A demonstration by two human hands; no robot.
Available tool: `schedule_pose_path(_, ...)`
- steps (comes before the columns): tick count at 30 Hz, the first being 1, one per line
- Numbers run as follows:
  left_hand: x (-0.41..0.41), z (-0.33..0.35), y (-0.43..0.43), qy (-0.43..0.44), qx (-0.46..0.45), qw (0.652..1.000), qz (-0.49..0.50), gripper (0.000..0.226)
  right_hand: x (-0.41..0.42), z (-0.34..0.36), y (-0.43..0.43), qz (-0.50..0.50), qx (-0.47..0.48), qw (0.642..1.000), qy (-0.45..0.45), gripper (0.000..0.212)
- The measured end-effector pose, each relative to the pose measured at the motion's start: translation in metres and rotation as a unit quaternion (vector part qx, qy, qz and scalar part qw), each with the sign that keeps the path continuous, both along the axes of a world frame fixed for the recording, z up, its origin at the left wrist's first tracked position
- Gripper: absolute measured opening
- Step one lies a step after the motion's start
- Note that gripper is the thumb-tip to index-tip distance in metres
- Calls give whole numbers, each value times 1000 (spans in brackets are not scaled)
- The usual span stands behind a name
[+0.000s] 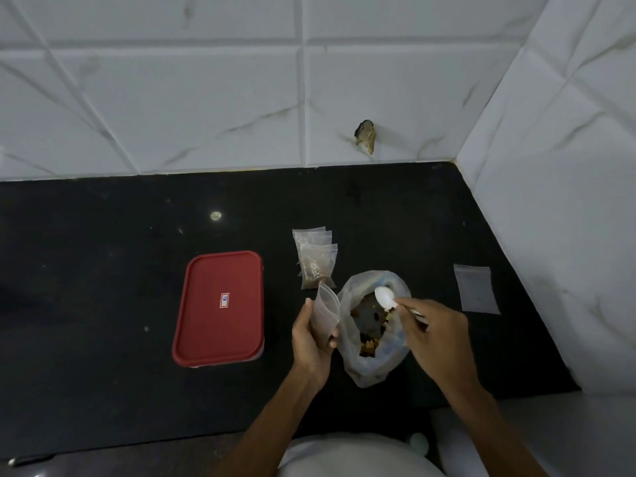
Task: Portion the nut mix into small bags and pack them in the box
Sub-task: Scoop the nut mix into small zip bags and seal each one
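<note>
A large clear bag of nut mix (373,359) stands open on the black counter, brown nuts showing inside. My right hand (435,333) holds a white spoon (384,297) with its bowl over the bag's mouth. Just left of the bag, my left hand (309,342) grips a small empty zip bag (325,313), held upright. Behind it lie several small filled bags (316,259) in an overlapping pile. The box (220,308) with its red lid shut sits to the left.
An empty flat zip bag (476,288) lies at the right, close to the tiled side wall (568,235). The white tiled back wall has a chipped hole (366,134). The black counter (103,270) stretches left of the box.
</note>
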State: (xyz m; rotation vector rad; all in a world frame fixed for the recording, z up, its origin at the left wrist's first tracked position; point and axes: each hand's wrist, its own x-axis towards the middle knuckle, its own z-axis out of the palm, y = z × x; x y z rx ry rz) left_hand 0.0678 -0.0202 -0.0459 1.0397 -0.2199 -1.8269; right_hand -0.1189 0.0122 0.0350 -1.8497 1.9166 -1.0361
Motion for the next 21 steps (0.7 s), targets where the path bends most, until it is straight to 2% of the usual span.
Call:
schedule_pose_path(4, -3, -5, 8, -20, 6, 1000, -1, 47, -8, -31, 5, 36, 117, 992, 3, 10)
schedule_pose_path(8, -8, -10, 15, -48, 18, 999, 3, 55, -2, -45, 3, 98, 158, 982, 46, 16)
schedule_pose_path(12, -15, -16, 20, -67, 37, 997, 13, 66, 5, -51, -1, 111, 190, 973, 63, 18)
schedule_pose_path(14, -19, -18, 19, -70, 48, 996, 22, 69, 7, -53, -1, 105, 197, 974, 43, 22)
schedule_pose_path(17, -25, -14, 14, -58, 44, 997, 32, 57, 9, -55, -4, 87, 187, 979, -4, 23)
schedule_pose_path(21, -30, -8, 10, -47, 46, 996, 53, 56, 10, -53, -5, 99, 184, 977, -38, 24)
